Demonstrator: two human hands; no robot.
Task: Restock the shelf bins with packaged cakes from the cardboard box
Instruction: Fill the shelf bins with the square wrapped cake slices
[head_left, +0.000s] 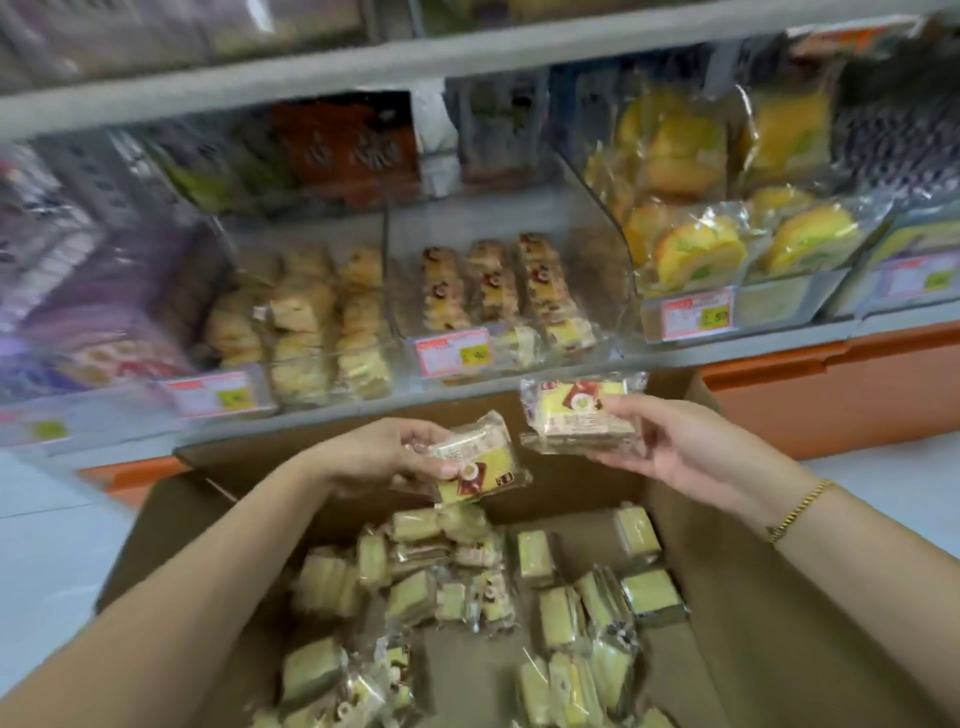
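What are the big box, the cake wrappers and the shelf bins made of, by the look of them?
Box: plain brown cardboard, matte, with folded flaps. Cake wrappers, like the one the right hand holds: thin clear plastic film, glossy and crinkled. Shelf bins: probably clear rigid plastic, as cakes show through the walls.
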